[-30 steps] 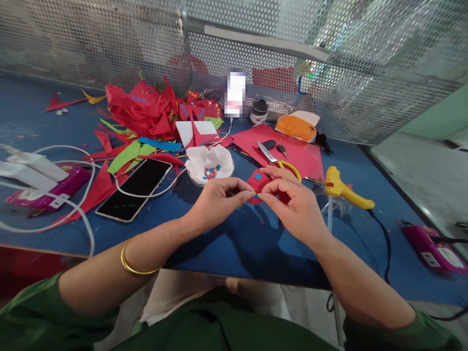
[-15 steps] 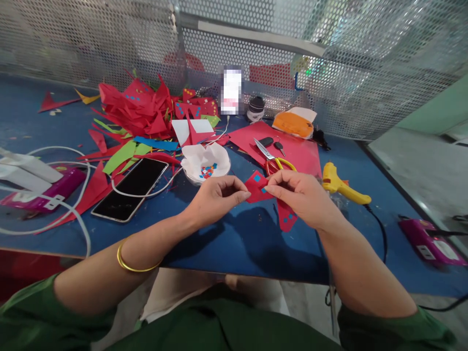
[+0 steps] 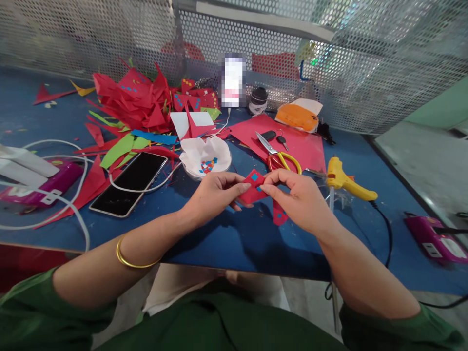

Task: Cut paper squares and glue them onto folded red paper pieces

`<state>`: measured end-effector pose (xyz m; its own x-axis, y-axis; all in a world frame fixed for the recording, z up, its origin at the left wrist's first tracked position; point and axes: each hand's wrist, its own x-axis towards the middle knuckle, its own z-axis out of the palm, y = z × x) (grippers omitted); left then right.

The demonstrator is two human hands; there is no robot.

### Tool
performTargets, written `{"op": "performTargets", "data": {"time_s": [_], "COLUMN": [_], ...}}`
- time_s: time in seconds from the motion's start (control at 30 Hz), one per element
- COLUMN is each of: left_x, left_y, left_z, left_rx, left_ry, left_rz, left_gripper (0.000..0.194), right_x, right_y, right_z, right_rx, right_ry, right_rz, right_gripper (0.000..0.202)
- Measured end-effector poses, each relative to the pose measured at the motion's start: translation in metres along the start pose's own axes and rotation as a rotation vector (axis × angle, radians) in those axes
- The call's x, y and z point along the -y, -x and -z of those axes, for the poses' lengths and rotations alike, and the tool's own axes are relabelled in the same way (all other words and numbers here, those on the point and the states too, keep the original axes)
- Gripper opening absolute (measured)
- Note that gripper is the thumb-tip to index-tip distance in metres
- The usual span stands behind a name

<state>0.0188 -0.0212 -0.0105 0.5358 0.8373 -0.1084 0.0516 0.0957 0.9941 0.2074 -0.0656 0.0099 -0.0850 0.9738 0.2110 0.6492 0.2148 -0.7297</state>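
Note:
Between my hands is a small red paper piece [image 3: 253, 197] with blue squares on it. My left hand [image 3: 214, 195] is closed on its left side, the thumb on top and some fingers underneath. My right hand [image 3: 300, 200] pinches at the right side of the same piece, its thumb and forefinger tips by a blue square. Whether a loose square is between those tips I cannot tell. Partly under my right hand, a second red paper piece [image 3: 279, 217] with blue dots lies on the blue table. Just beyond sits a paper-lined bowl [image 3: 188, 161] with small coloured paper bits [image 3: 207, 165].
Scissors [image 3: 285, 158] and keys [image 3: 281, 140] rest on a red sheet [image 3: 310, 148]. A yellow glue gun [image 3: 351, 185] stands right, its cord trailing. At left are a phone [image 3: 129, 185], white cables [image 3: 86, 224] and a heap of red paper scraps [image 3: 142, 102]. A lit phone [image 3: 232, 80] leans behind.
My left hand has moved slightly right, its thumb further over the red paper piece. The right hand keeps its pinch at the piece. The camera view has shifted a little.

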Motion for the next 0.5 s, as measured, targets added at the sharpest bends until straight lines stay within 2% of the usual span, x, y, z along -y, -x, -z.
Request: {"op": "performTargets", "data": {"time_s": [0.2,0.5], "left_x": [0.0,-0.001], "left_y": [0.001,0.001], "left_z": [0.0,-0.001], "left_rx": [0.002,0.019], "left_ry": [0.025,0.004], "left_rz": [0.021,0.002], "left_gripper": [0.014,0.015], "right_x": [-0.006,-0.008], "right_y": [0.001,0.002], "right_z": [-0.009,-0.014], "right_rx": [-0.098,-0.121], "right_ry": [0.08,0.111], "right_rz": [0.183,0.181], "right_gripper": [0.014,0.013]}}
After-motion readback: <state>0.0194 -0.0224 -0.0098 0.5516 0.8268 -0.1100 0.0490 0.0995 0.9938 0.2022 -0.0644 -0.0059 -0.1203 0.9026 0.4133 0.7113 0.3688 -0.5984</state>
